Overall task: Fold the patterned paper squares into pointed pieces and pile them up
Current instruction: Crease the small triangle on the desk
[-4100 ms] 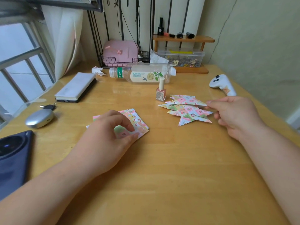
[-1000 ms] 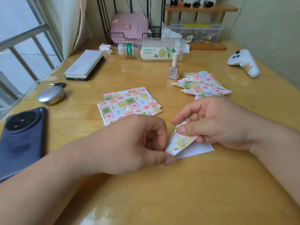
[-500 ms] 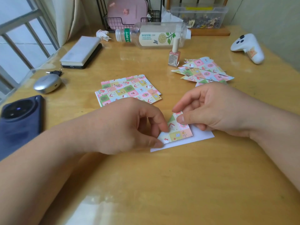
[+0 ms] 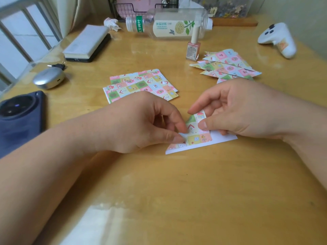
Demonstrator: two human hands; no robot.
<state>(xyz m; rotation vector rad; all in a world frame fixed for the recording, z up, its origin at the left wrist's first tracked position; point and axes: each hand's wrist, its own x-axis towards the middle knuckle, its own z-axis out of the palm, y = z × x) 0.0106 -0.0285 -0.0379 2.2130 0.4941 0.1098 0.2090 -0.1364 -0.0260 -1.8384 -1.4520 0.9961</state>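
Near the centre of the glossy wooden bench (image 4: pixel 177 183), a thin paper square (image 4: pixel 198 137) lies white side up. Its patterned corner flap, half raised a second ago, is now pressed almost flat, so the first crease looks nearly set. The left hand (image 4: pixel 141 124) has a closed grip, pinching the flap's left edge; the right hand (image 4: pixel 238 110) pinches its right side. A flat stack of squares (image 4: pixel 141 84) lies far left, the pile of pointed pieces (image 4: pixel 228 66) far right
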